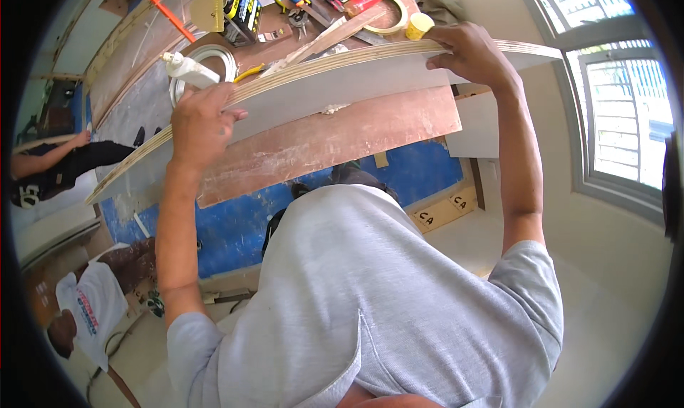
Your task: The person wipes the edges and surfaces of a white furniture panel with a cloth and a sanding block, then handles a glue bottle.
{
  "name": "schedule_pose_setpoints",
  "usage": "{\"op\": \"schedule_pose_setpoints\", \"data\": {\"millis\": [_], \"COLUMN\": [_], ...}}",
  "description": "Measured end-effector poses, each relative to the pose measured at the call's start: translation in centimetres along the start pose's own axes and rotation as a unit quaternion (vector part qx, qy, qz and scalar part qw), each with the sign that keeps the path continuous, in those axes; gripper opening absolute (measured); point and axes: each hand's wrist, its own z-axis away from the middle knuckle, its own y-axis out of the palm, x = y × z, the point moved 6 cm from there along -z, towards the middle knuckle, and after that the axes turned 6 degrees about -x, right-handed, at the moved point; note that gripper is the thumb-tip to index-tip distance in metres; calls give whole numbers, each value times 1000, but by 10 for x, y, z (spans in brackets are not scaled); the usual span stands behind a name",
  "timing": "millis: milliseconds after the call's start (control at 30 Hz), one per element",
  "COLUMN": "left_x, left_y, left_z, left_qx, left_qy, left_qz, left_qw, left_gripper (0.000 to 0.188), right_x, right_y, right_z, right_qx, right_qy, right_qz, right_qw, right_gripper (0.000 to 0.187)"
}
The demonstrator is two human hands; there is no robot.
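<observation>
Both of my hands grip a long plywood panel [342, 84] that stands on edge across the worktable, its pale grey face toward me and its layered edge up. My left hand [203, 123] is closed over the top edge left of the middle, thumb on the near face. Farther right, my right hand [474, 55] hooks over the same edge, with its far-side fingers partly hidden. Beneath the panel lies a reddish-brown board [342, 137] marked with pale smears. Just beyond my left hand are a white squeeze bottle [191, 71] and a round white tub [226, 60].
Behind the panel lie a yellow-and-black box [244, 13], pliers [298, 20], a tape roll [403, 23] and a yellow cup [420, 25]. Blue sheeting [235, 241] covers the floor. Two other people are at the left, one in a white shirt [96, 301]. A window [630, 116] is at right.
</observation>
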Motion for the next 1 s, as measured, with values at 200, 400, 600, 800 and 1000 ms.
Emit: {"op": "schedule_pose_setpoints", "data": {"millis": [200,400,600,800,1000], "left_x": [-2,-36,-109,-4,153], "left_y": [17,44,75,30,-64], "left_z": [-2,6,-17,55,176], "left_qx": [0,-17,2,-54,-104], "left_qy": [-16,-96,-47,-30,-117], "left_qz": [-9,-177,-106,-203,-249], "left_qw": [1000,979,993,977,956], "left_gripper": [45,86,84,75,67], "right_x": [-7,41,144,144,149], "right_y": [-1,31,71,70,73], "right_z": [0,-10,-25,-24,-30], "right_qx": [-39,-88,-151,-75,-103], "right_qy": [-52,-80,-183,-190,-175], "right_qz": [-49,89,70,91,94], "right_qw": [997,989,969,975,975], "right_gripper": [43,77,77,68,69]}}
